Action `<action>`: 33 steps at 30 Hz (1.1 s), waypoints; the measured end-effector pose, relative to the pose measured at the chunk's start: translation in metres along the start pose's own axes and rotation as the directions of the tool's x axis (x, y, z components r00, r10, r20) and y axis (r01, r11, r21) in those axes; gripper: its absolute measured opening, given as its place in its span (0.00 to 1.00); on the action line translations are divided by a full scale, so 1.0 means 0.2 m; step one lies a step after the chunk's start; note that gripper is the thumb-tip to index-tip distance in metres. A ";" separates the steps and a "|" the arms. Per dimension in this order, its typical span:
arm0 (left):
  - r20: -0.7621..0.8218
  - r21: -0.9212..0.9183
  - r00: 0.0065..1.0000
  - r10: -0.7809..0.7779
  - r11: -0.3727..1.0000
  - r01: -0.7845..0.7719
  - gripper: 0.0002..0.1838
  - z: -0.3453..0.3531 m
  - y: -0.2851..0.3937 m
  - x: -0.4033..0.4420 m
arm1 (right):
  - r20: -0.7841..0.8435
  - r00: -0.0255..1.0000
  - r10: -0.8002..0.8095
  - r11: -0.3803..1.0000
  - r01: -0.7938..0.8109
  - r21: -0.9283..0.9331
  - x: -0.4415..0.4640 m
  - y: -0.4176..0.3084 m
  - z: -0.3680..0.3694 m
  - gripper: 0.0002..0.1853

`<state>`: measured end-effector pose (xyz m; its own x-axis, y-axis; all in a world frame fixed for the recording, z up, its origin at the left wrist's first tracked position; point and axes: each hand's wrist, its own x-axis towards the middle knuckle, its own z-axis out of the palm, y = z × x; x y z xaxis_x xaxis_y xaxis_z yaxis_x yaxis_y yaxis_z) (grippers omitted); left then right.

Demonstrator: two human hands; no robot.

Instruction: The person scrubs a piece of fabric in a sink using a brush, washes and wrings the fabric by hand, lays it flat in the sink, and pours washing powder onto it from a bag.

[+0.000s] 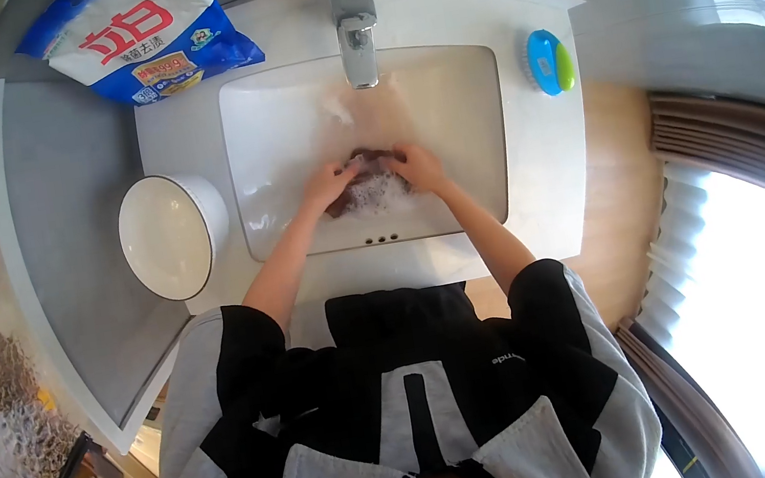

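Note:
A dark reddish-brown cloth (pixel 339 205) lies bunched in the white sink (pixel 465 128), partly covered by white suds (pixel 380 196). My left hand (pixel 328 186) grips its left side, fingers curled in toward the middle. On the opposite side, my right hand (pixel 418 168) has its thumb and fingers closed on the cloth's upper right part. Both hands are low in the basin, a short way apart, and foam hides some of the fabric between them. What kind of cloth it is cannot be made out.
Above the basin stands a chrome faucet (pixel 355 20). A blue-and-white detergent bag (pixel 145 42) lies at the back left, and a white bowl (pixel 167 239) sits left of the sink. On the right counter is a blue-and-green scrub brush (pixel 547 63). A grey panel (pixel 73 216) borders the left.

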<state>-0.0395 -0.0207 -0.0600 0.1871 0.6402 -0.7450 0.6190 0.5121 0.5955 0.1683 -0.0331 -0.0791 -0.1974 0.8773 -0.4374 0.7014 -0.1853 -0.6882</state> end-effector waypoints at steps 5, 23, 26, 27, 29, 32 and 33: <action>0.069 -0.769 0.993 -0.099 0.629 0.116 0.23 0.07 -0.01 0.01 | 0.037 0.964 0.263 0.449 -0.156 0.880 0.04 -0.09 -0.01 0.16; 0.083 -0.984 0.944 0.320 -0.122 0.128 0.17 0.16 0.25 0.22 | -0.686 0.727 -0.040 0.999 0.007 -0.050 0.18 -0.61 0.06 0.08; 0.028 -0.999 0.998 0.053 -0.036 0.030 0.15 0.09 0.40 0.16 | -0.604 0.792 0.092 0.992 -0.122 -0.010 0.34 -0.56 0.04 0.08; 0.002 -1.000 0.999 -0.037 -0.003 0.001 0.14 0.09 0.40 0.15 | -0.581 0.804 0.126 0.988 -0.152 0.004 0.40 -0.53 0.03 0.08; 0.072 -0.991 0.996 0.049 0.121 0.065 0.15 0.10 0.26 0.20 | -0.511 0.829 0.226 0.973 -0.214 0.083 0.48 -0.47 0.00 0.12; 0.043 -0.960 0.998 0.036 0.278 0.031 0.15 0.10 0.20 0.27 | -0.434 0.870 0.234 0.972 -0.213 0.096 0.47 -0.39 -0.05 0.15; 0.034 -0.973 0.999 0.016 0.228 0.030 0.15 0.07 0.28 0.21 | -0.488 0.842 0.231 0.973 -0.196 0.123 0.45 -0.36 -0.05 0.15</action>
<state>0.0143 0.0268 -0.0611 0.2226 0.6283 -0.7455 -0.5955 0.6930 0.4063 0.1078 0.0646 -0.0634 0.3299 0.9116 -0.2453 0.6368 -0.4067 -0.6550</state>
